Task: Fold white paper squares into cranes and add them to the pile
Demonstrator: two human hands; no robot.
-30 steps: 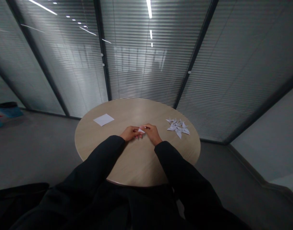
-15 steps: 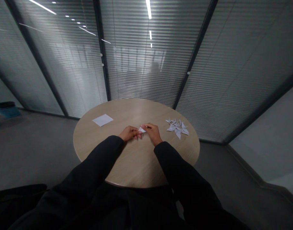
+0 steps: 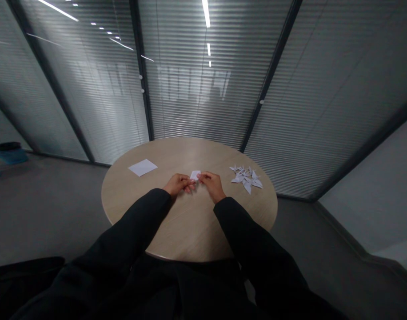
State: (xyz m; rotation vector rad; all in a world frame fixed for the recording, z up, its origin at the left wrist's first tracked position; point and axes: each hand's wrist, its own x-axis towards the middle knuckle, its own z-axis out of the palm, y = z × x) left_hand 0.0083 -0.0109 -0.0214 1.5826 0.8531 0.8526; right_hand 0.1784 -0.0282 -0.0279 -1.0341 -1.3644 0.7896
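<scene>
Held over the middle of the round wooden table [image 3: 190, 231], a small folded piece of white paper [image 3: 195, 175] stands between my two hands. My left hand [image 3: 179, 184] pinches its left side with the fingertips. My right hand [image 3: 210, 184] grips its right side, and the fingers hide its lower edge. A flat square sheet of white paper [image 3: 142, 167] lies on the table to the far left of my left hand. To the right of my right hand lies a heap of several folded white paper pieces [image 3: 246, 179].
Black sleeves run from the near table edge to both hands. Behind the table stand glass partitions with blinds [image 3: 203, 98]. A grey floor surrounds the table, and coloured items [image 3: 6, 158] lie on it at the far left.
The folded paper has turned and now shows a squarer, more upright shape, not the earlier small triangle. My hands stay close together over the same part of the table.
</scene>
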